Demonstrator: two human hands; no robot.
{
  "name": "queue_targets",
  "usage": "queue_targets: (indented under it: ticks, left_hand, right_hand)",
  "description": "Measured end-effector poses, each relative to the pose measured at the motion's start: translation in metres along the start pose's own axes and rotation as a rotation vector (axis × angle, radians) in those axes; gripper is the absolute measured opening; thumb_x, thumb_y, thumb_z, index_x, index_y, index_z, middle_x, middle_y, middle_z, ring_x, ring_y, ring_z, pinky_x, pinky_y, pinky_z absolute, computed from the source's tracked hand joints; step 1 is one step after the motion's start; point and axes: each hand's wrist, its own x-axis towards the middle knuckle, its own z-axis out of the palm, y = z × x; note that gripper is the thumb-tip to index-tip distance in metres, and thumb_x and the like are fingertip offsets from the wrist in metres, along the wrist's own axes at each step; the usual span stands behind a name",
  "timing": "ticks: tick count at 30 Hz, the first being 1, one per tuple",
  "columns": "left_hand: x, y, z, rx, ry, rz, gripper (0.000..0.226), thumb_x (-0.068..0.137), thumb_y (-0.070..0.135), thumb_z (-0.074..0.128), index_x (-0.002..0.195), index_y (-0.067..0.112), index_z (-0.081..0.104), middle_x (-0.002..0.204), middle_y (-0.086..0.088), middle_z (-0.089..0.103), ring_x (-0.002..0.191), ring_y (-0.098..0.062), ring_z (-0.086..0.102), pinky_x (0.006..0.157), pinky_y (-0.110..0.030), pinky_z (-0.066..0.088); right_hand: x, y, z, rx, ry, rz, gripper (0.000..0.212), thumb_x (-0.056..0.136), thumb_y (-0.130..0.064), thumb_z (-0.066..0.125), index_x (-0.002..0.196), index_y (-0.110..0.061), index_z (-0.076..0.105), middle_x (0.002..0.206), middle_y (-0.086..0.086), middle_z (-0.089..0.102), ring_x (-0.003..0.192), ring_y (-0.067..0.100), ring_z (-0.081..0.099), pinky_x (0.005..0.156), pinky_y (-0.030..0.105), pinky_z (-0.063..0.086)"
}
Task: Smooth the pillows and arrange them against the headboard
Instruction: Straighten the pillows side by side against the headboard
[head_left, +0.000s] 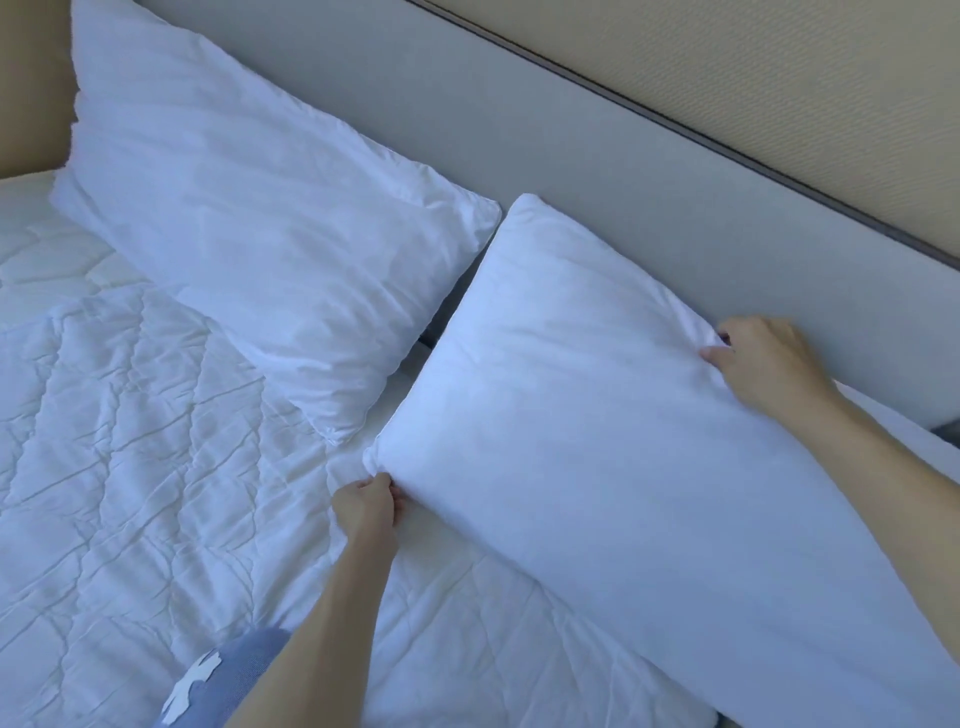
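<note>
Head view: a white near pillow (597, 441) leans against the grey headboard (519, 130) at centre. The left hand (366, 506), at 7 o'clock, pinches its lower corner; the right hand (763, 364), at 3 o'clock, grips its upper edge. A second pillow (249, 208) leans at 10 o'clock, above a wrinkled quilt (130, 441).

near pillow (649, 467) cut off bottom right, far pillow (249, 218) cropped top
</note>
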Motion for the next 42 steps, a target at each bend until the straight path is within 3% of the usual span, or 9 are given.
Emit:
queue_targets:
  ticks: [6,12,16,20,27,30,34,39,42]
  left_hand:
    - [-0.016,-0.019,0.017,-0.021,-0.107,-0.157,0.030,0.095,0.002,0.053,0.067,0.012,0.049,0.037,-0.001,0.050,0.025,-0.009,0.038,0.030,-0.012,0.028]
    - [-0.038,-0.024,0.019,0.033,0.033,-0.054,0.022,0.087,0.004,0.056,0.067,0.013,0.051,0.059,-0.005,0.053,0.049,-0.021,0.045,0.039,-0.022,0.036]
    - [-0.092,-0.001,0.057,0.260,0.072,0.442,0.013,0.083,0.008,0.052,0.093,0.010,0.060,0.079,-0.003,0.061,0.076,-0.028,0.056,0.069,-0.034,0.044]
    - [-0.157,0.051,0.116,0.422,-0.169,0.927,0.014,0.086,0.013,0.049,0.097,0.016,0.058,0.073,0.007,0.058,0.074,-0.025,0.058,0.058,-0.031,0.044]
    - [-0.229,0.099,0.222,0.975,-0.411,1.746,0.030,0.096,0.020,0.060,0.124,0.011,0.065,0.122,-0.010,0.066,0.115,-0.039,0.052,0.091,-0.045,0.039]
    - [-0.233,0.100,0.248,1.201,-0.407,1.771,0.035,0.094,0.027,0.066,0.126,0.016,0.062,0.129,-0.007,0.061,0.122,-0.037,0.046,0.096,-0.046,0.034]
    - [-0.237,0.092,0.262,1.315,-0.237,1.770,0.018,0.092,0.023,0.069,0.100,0.007,0.067,0.113,-0.016,0.058,0.115,-0.038,0.045,0.093,-0.047,0.032]
    - [-0.243,0.096,0.265,1.258,-0.063,1.808,0.011,0.092,0.010,0.064,0.092,-0.001,0.067,0.098,-0.022,0.060,0.104,-0.041,0.048,0.086,-0.049,0.033]
    - [-0.246,0.093,0.267,1.248,-0.047,1.737,0.012,0.094,0.014,0.062,0.094,0.002,0.066,0.103,-0.021,0.059,0.108,-0.041,0.048,0.089,-0.050,0.033]
  right_hand:
    - [-0.008,0.002,-0.014,-0.018,0.274,-0.014,0.013,0.093,-0.009,0.061,0.093,0.004,0.062,0.103,0.027,0.066,0.100,0.045,0.059,0.075,0.045,0.045]
    - [-0.033,0.067,-0.011,0.116,0.139,0.075,0.020,0.094,-0.020,0.053,0.090,-0.003,0.063,0.102,0.022,0.065,0.096,0.041,0.060,0.075,0.041,0.047]
    - [-0.074,0.139,0.016,0.107,0.168,0.177,0.019,0.097,-0.017,0.049,0.095,-0.007,0.065,0.107,0.017,0.061,0.103,0.039,0.053,0.085,0.045,0.041]
    - [-0.092,0.199,0.024,0.139,0.243,0.359,0.019,0.096,-0.019,0.050,0.101,-0.009,0.064,0.109,0.015,0.059,0.103,0.040,0.050,0.087,0.047,0.038]
    - [-0.113,0.241,0.026,-0.028,0.171,0.290,0.016,0.091,-0.012,0.060,0.107,-0.013,0.061,0.105,0.009,0.060,0.102,0.034,0.044,0.083,0.043,0.030]
    - [-0.114,0.242,0.022,-0.080,0.144,0.243,0.008,0.090,-0.004,0.058,0.097,-0.007,0.055,0.098,0.015,0.060,0.096,0.036,0.047,0.080,0.042,0.036]
    - [-0.111,0.231,0.022,-0.133,0.043,0.162,0.017,0.081,0.011,0.049,0.086,-0.005,0.048,0.088,0.016,0.056,0.085,0.034,0.048,0.068,0.038,0.032]
    - [-0.106,0.235,0.001,-0.130,0.232,0.235,0.033,0.069,0.014,0.047,0.062,-0.009,0.025,0.066,0.011,0.039,0.070,0.030,0.037,0.052,0.034,0.022]
    - [-0.113,0.240,0.001,-0.113,0.285,0.214,0.024,0.076,0.013,0.048,0.070,-0.007,0.036,0.069,0.011,0.041,0.071,0.029,0.038,0.055,0.035,0.025]
